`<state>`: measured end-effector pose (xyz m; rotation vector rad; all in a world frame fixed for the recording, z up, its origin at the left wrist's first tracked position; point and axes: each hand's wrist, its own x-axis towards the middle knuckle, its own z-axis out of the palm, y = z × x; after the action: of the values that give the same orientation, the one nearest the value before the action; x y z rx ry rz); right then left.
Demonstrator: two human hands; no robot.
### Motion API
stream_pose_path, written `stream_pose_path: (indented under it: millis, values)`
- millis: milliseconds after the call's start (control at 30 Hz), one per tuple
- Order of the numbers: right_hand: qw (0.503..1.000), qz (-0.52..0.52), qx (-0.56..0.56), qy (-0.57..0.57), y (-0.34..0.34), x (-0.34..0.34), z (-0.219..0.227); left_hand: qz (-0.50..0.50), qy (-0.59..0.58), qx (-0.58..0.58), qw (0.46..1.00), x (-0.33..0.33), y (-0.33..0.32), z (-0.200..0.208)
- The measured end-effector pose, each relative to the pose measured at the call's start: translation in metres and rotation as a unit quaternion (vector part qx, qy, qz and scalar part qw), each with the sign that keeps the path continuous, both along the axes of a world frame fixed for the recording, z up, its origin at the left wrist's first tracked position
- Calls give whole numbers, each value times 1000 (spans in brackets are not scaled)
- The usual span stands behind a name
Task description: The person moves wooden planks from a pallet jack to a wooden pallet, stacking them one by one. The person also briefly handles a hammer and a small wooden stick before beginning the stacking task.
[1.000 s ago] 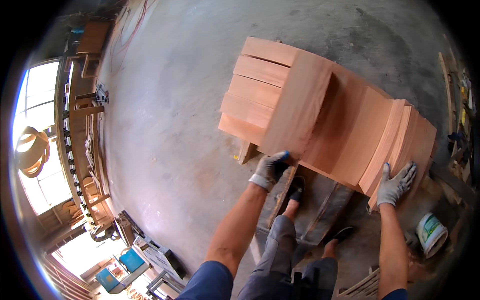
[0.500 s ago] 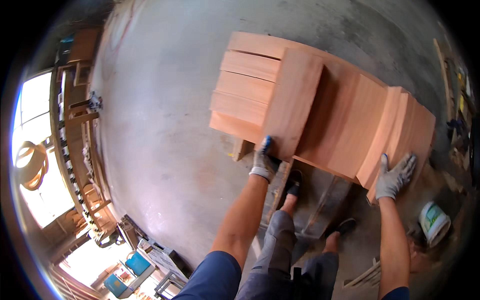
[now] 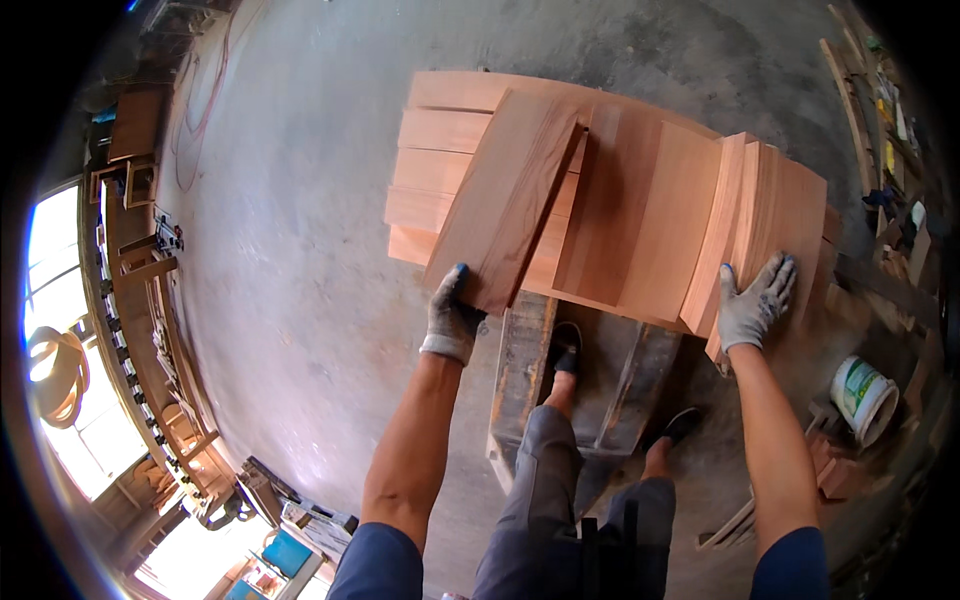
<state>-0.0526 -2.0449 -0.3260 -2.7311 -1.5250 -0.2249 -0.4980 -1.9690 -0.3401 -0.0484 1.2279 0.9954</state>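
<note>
A reddish-brown wide board (image 3: 505, 185) lies aslant across the stacked planks, tilted slightly with a dark gap along its right edge. My left hand (image 3: 452, 318), in a grey work glove, is closed around the board's near end, thumb on top and fingers hidden beneath. My gloved right hand (image 3: 757, 303) rests flat on the right-hand board stack (image 3: 780, 220), fingers outstretched. Between the hands lie wide flat boards (image 3: 640, 215) side by side. Several narrower planks (image 3: 435, 130) show left of the tilted board.
A wooden pallet-like support (image 3: 520, 360) stands under the boards, close to my feet. At the right is a white bucket (image 3: 865, 400) with a green label. Wood scraps (image 3: 870, 120) lie along the far right. Shelving (image 3: 150, 330) and bright windows line the left side.
My left hand has moved left with the wide board, which has turned and lifted at its right edge, uncovering boards beneath. My right hand stays on the right-hand stack.
</note>
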Motion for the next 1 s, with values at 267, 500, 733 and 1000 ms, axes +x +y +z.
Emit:
stream_pose_path:
  millis: [267, 500, 733, 1000]
  values:
    - [859, 1, -103, 502, -12, -128, 94, 64, -10, -74, 995, 40, -125, 79]
    - [480, -193, -151, 843, -92, -277, 55, 21, -116, -42, 992, 67, -197, 133]
    - [664, 208, 1, 718, -254, -308, 15, -111, 10, -88, 990, 62, -312, 156]
    - [893, 402, -171, 103, -458, -210, -9, -471, -36, -11, 882, 144, -433, 141]
